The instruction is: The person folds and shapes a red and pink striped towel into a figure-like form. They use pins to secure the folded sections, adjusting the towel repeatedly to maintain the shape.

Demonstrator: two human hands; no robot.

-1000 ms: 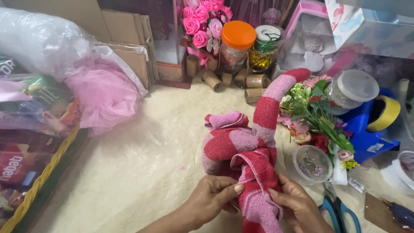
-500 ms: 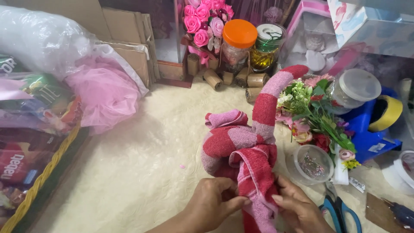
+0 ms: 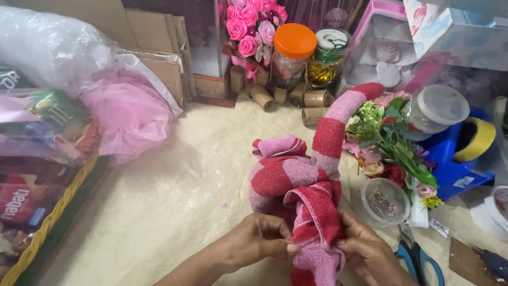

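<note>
In the lower middle of the frame, the left hand (image 3: 253, 243) and the right hand (image 3: 370, 253) both pinched a red and pink striped towel (image 3: 312, 196). The fingers of each hand were curled tight on the hanging fold of the towel, one hand on each side. The towel was rolled and twisted into loops, and one long end stuck up toward the upper right. It lay on a cream counter (image 3: 169, 201).

At the far left, a woven basket (image 3: 47, 225) held shiny snack packs (image 3: 32, 159) in green, red and purple. Above it, in the upper left, was a clear plastic bag (image 3: 47, 42), with a puff of pink net (image 3: 127, 114) beside it. Brown cardboard (image 3: 159, 37) stood behind them.

At the top middle stood pink fake roses (image 3: 248, 26), a jar with an orange lid (image 3: 291, 50) and a jar of gold bits (image 3: 328, 53) with a round green and white label on its lid. Small brown paper rolls (image 3: 286, 95) lay in front of the jars.

To the right of the towel was a bunch of small flowers (image 3: 391, 143). Close to the right hand sat a round clear tub (image 3: 382, 201) with glitter inside. Blue scissors (image 3: 420, 262) lay at the bottom right. A bigger clear tub (image 3: 436, 108), a roll of yellow tape (image 3: 476, 139) and a blue holder (image 3: 455, 164) sat at the right edge.
</note>
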